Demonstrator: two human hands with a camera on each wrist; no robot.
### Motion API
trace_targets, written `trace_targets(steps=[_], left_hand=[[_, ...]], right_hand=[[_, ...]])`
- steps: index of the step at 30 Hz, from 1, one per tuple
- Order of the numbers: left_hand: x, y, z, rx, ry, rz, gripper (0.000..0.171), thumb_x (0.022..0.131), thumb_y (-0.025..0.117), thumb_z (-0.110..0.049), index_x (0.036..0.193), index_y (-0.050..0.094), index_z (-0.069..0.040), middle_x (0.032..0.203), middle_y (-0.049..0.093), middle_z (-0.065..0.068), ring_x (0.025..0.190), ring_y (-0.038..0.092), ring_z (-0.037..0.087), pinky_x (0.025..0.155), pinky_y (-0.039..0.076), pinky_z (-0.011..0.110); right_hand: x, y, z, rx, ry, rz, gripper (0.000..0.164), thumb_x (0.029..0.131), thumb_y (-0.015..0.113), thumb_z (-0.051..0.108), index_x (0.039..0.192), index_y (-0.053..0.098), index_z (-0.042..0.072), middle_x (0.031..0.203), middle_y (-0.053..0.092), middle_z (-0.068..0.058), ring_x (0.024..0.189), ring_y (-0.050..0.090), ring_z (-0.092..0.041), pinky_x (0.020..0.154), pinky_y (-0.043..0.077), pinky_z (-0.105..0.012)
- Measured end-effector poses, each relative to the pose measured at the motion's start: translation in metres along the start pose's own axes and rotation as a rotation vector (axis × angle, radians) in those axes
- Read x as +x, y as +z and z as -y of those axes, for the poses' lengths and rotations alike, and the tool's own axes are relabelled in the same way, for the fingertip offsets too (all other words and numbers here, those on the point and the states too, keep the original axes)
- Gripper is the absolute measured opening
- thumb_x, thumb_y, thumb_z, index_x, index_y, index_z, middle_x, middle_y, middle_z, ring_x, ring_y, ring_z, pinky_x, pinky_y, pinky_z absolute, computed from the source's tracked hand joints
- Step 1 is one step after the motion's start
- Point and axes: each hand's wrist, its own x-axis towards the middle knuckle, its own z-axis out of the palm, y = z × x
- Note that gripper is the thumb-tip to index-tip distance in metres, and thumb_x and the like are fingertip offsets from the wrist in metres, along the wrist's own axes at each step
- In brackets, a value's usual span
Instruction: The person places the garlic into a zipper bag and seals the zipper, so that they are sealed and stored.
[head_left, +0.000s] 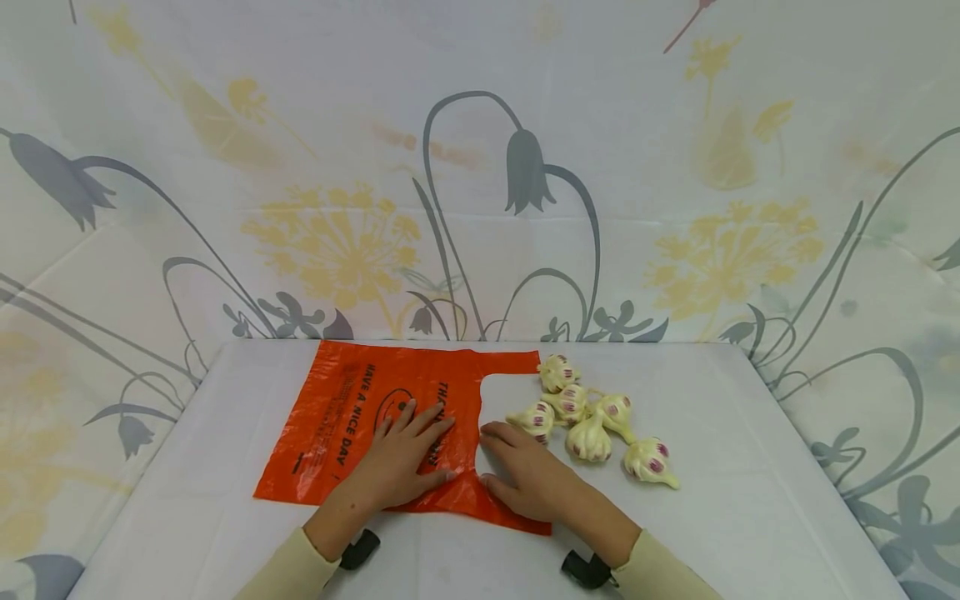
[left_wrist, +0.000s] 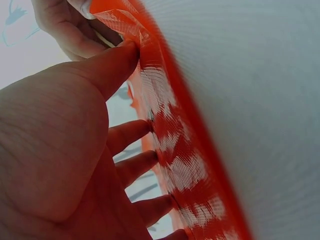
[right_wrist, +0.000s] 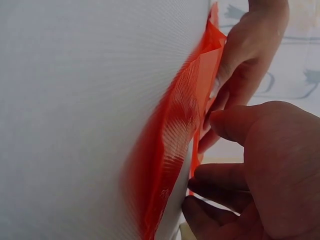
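An orange plastic bag (head_left: 300, 433) with black print, a smiley face and cut-out handles lies flat on the table. My left hand (head_left: 401, 462) rests on its printed side, fingers spread and fairly straight. The left wrist view shows that hand's fingertips (left_wrist: 162, 202) touching the bag (left_wrist: 172, 125). My right hand (head_left: 528, 475) lies at the bag's mouth, between the two handles, thumb apart from the fingers. In the right wrist view its thumb (right_wrist: 230, 122) is beside the bag's raised edge (right_wrist: 207, 70). Several garlic bulbs (head_left: 588, 439) lie just beyond the right hand.
The table (head_left: 712, 533) has a white cover. A floral curtain (head_left: 480, 250) stands behind it and along both sides. A single garlic bulb (head_left: 647, 460) sits a little apart on the right. Black wrist devices (head_left: 587, 570) hang under both wrists.
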Motion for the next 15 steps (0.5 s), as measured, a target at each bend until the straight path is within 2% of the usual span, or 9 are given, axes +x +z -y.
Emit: trace_targets(steps=[15], left_hand=[[-0.0001,-0.0032,-0.0022,-0.001,0.002,0.006,0.075,0.096,0.077,-0.05,0.159,0.052,-0.018,0.169,0.039,0.009,0.159,0.023,0.048,0.122,0.022,0.074]], right_hand=[[-0.0002,-0.0031,0.0008,0.002,0.001,-0.016,0.052,0.103,0.07,0.032,0.148,0.06,0.009,0.155,0.053,-0.007,0.145,0.05,-0.027,0.118,0.044,-0.048]])
